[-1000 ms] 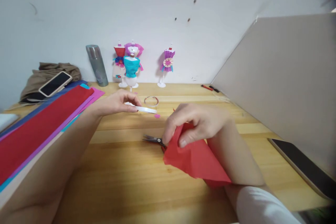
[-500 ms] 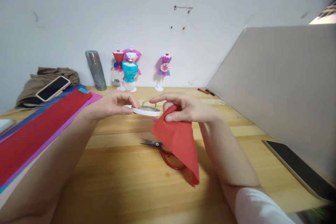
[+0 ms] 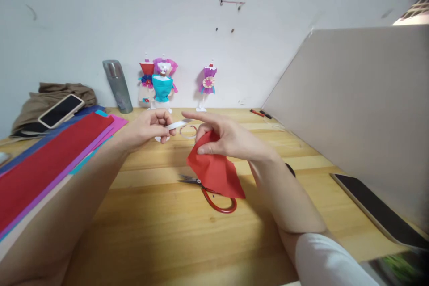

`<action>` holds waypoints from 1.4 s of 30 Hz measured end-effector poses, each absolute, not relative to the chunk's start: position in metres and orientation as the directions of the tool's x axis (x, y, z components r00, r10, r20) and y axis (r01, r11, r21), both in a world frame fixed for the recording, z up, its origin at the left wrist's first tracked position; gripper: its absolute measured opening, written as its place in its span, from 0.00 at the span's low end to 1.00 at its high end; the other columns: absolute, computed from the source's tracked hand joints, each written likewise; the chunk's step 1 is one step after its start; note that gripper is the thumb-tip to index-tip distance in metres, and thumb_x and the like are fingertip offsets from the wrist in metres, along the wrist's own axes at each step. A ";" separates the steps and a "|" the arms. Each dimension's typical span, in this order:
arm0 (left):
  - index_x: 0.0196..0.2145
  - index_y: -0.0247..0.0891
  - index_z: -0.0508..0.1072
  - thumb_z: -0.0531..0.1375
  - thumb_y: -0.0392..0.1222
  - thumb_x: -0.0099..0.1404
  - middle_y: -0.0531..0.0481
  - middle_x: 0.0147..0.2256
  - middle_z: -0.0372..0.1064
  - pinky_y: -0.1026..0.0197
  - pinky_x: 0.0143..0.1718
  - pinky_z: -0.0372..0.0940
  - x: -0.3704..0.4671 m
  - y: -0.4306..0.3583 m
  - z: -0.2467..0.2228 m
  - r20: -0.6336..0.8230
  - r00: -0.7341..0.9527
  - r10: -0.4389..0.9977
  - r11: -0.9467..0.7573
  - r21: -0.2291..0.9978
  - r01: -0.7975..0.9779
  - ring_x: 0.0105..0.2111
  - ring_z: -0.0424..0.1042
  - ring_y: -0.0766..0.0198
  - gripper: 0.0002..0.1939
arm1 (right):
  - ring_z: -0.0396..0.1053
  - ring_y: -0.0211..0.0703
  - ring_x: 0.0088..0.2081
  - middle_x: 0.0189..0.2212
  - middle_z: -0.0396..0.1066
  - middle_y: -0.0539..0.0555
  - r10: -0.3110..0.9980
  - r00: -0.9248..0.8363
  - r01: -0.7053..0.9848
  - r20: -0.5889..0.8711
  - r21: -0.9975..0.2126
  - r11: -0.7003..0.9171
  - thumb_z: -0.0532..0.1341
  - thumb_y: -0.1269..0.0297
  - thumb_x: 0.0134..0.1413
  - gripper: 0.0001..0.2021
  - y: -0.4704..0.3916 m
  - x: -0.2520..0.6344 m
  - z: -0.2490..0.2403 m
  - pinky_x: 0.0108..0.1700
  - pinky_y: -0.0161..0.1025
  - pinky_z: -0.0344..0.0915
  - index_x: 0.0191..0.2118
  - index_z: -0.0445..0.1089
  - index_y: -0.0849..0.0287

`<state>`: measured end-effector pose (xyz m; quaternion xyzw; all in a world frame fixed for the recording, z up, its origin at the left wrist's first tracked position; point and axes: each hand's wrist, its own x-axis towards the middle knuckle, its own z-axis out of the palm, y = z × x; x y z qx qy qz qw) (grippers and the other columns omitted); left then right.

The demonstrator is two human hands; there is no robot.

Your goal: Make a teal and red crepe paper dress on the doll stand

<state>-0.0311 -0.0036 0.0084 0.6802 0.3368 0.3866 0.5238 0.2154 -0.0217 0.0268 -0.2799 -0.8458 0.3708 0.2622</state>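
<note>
My left hand [image 3: 152, 126] pinches a thin white roll of tape [image 3: 177, 124] between thumb and fingers, seen almost edge-on. Pressed into my right hand [image 3: 223, 136] is a piece of red cloth [image 3: 217, 174], held between thumb and curled fingers and hanging over the table. The right index finger stretches out to the tape's far end; whether it touches is unclear. Below the cloth lie scissors with red handles [image 3: 224, 210], their blades pointing left and part of the handles covered. A thin ring [image 3: 188, 136] lies on the table behind the hands.
Coloured cloth strips [image 3: 56, 161], a phone [image 3: 62, 111] and brown fabric [image 3: 70, 92] lie at left. A flask [image 3: 118, 87] and small dressed mannequins [image 3: 163, 88] stand by the wall. A dark tablet-like device [image 3: 375, 208] lies right, beside a grey partition [image 3: 355, 98].
The tape roll has tilted from showing its flat face to nearly edge-on. My right hand has shifted left with the red cloth, whose lower end has swung up, uncovering more of the scissors' handles.
</note>
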 end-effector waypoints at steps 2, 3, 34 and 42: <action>0.30 0.35 0.72 0.68 0.45 0.55 0.50 0.27 0.71 0.66 0.24 0.62 -0.026 -0.004 0.006 0.162 0.426 0.890 -0.157 0.986 -0.046 0.23 0.66 0.69 0.13 | 0.67 0.38 0.29 0.28 0.70 0.46 0.666 -0.709 0.268 0.232 -0.785 0.558 0.65 0.71 0.50 0.39 -0.021 0.214 0.026 0.35 0.37 0.67 0.69 0.56 0.55; 0.31 0.34 0.74 0.69 0.49 0.55 0.50 0.26 0.70 0.66 0.24 0.61 -0.024 -0.005 0.005 0.145 0.414 0.899 -0.125 0.989 -0.075 0.24 0.66 0.69 0.15 | 0.66 0.37 0.28 0.28 0.70 0.46 0.664 -0.711 0.266 0.229 -0.787 0.557 0.65 0.71 0.50 0.39 -0.021 0.214 0.025 0.34 0.36 0.66 0.69 0.56 0.55; 0.33 0.36 0.70 0.70 0.45 0.49 0.54 0.29 0.66 0.63 0.32 0.62 -0.019 -0.036 0.032 0.098 0.382 0.919 -0.186 0.962 0.202 0.29 0.67 0.65 0.17 | 0.62 0.36 0.25 0.24 0.66 0.48 0.836 -0.454 0.064 0.307 -0.925 0.374 0.66 0.56 0.50 0.12 -0.030 0.192 0.020 0.27 0.35 0.57 0.29 0.65 0.57; 0.31 0.34 0.74 0.61 0.59 0.60 0.52 0.26 0.65 0.66 0.25 0.56 -0.024 -0.033 0.031 0.168 0.392 0.904 -0.253 0.952 0.174 0.23 0.59 0.70 0.22 | 0.64 0.38 0.29 0.27 0.68 0.49 0.818 -0.466 0.092 0.337 -0.901 0.424 0.63 0.60 0.51 0.06 -0.036 0.197 0.027 0.30 0.35 0.60 0.31 0.68 0.57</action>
